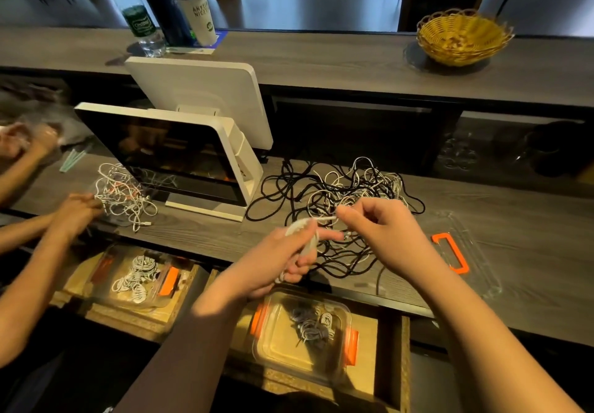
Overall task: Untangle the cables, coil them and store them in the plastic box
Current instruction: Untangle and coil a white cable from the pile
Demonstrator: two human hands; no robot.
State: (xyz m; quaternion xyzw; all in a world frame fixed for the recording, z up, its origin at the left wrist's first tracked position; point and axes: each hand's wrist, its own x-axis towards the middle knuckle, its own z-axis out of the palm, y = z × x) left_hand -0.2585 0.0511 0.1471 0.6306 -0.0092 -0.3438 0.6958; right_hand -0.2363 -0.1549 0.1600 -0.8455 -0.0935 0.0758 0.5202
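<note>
A tangle of black and white cables [340, 194] lies on the grey counter [530, 252]. My left hand [289, 258] grips a small coil of white cable [300, 229] wound round its fingers. My right hand [382, 229] pinches the free end of that white cable just to the right of the coil, above the tangle. Below my hands, a clear plastic box [283, 348] with orange clips sits in an open drawer and holds several coiled cables [313, 324]. Its clear lid [466, 252] with an orange clip lies on the counter at the right.
Another person's hands [75, 212] work at a white cable tangle [123, 192] on the left, above a second box of coils [138, 277]. A white screen terminal [180, 155] stands between the two tangles. Bottles, a cup [196, 11] and a wicker basket [463, 36] sit on the upper shelf.
</note>
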